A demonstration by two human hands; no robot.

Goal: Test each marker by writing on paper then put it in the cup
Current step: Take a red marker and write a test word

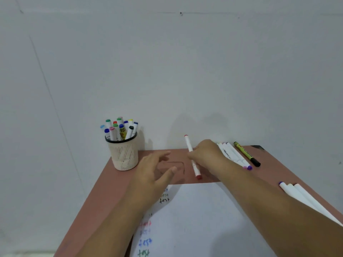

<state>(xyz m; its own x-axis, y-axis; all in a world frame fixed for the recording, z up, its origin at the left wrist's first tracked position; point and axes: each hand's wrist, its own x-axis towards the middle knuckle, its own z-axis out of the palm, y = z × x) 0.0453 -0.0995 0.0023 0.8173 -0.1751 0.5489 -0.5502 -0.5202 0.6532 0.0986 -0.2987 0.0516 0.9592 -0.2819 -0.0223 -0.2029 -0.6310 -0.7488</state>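
Observation:
My right hand grips a white marker with red caps by its middle, tilted, lower end just above the brown table. My left hand hovers open with fingers spread between the cup and that marker, holding nothing. The beige mesh cup stands at the table's far left corner with several capped markers upright in it. White paper lies in front of me with the word "test" written several times in different colours down its left side.
A row of white markers and a yellow-black marker lie at the far right of the table. Three more white markers lie by my right forearm. A grey wall stands directly behind the table. A thin dark line marks the tabletop near my left hand.

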